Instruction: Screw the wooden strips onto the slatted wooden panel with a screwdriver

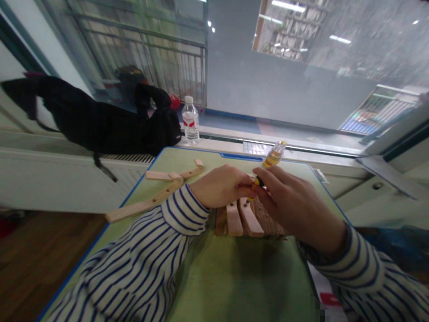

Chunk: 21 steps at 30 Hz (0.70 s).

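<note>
Yellow-and-clear, the screwdriver (pixel 275 154) is held over the board (pixel 220 224), clamped by the fingers of the right hand (pixel 295 201) and, nearer the board, pinched by those of the left hand (pixel 219 185). Its shaft is best kept square to the strip (pixel 250 222) on the board.

Four wooden strips (pixel 235 223) show — plus one screwdriver (pixel 275 154), one bottle (pixel 190 121), one table (pixel 214 277).

Wooden pieces (pixel 144 205) on green tabletop (pixel 234 273)
</note>
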{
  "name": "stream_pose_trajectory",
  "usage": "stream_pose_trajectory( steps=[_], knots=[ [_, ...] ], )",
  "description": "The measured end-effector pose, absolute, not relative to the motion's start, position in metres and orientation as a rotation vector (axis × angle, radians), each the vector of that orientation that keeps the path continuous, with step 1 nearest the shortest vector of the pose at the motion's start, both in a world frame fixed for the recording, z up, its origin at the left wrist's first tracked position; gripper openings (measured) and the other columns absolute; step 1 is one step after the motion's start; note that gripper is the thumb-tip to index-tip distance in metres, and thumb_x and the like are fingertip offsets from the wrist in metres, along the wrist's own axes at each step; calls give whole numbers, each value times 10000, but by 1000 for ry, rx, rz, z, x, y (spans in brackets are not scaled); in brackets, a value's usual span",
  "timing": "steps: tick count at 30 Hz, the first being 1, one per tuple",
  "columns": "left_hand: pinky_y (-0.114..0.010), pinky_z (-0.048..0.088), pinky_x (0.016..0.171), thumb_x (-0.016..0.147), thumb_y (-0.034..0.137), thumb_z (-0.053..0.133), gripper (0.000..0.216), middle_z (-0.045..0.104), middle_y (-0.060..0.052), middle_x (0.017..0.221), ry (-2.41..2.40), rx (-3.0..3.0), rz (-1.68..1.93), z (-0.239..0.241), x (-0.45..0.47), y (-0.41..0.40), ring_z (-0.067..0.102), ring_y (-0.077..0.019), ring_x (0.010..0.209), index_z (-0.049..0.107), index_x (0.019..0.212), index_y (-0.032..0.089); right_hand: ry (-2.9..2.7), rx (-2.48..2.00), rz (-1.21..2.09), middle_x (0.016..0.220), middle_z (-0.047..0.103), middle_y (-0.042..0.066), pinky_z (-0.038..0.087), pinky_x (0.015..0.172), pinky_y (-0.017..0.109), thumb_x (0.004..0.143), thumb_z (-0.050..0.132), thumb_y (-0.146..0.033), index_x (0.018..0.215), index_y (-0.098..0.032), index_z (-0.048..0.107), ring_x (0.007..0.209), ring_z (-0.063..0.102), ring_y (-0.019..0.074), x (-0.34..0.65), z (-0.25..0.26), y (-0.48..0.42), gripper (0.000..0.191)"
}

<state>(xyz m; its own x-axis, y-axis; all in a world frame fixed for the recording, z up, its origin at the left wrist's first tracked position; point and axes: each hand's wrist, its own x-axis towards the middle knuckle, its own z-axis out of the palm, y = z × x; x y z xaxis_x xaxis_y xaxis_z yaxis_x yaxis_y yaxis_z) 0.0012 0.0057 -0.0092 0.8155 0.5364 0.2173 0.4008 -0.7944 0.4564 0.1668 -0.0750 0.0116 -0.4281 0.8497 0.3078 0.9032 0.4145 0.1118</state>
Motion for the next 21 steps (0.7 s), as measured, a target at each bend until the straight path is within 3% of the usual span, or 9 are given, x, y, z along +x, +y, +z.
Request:
stream_pose_trajectory(
  steps=[6,14,21],
  knots=[
    [-197,349,583,849,256,527,174,676,-5,746,632,2571,459,-9,1,7,593,-110,662,681,842,177,-2430,-1601,-457,959,588,67,373,605,291,918,416,-278,1086,-162,513,742,549,182,163,12,-76,225],
    [-204,294,512,836,360,541,250,631,-4,608,813,2662,449,1,1,-1,549,-100,547,693,772,171,-2432,-1574,-513,959,594,62,371,601,282,914,429,-287,1102,-169,510,737,556,176,162,13,-76,235],
    [-219,265,488,813,371,570,243,598,2,558,862,2714,480,-1,0,-1,508,-99,499,692,726,178,-2433,-1538,-391,1052,595,76,393,609,287,908,426,-299,1214,-186,453,770,571,181,164,11,-74,327]
  ],
)
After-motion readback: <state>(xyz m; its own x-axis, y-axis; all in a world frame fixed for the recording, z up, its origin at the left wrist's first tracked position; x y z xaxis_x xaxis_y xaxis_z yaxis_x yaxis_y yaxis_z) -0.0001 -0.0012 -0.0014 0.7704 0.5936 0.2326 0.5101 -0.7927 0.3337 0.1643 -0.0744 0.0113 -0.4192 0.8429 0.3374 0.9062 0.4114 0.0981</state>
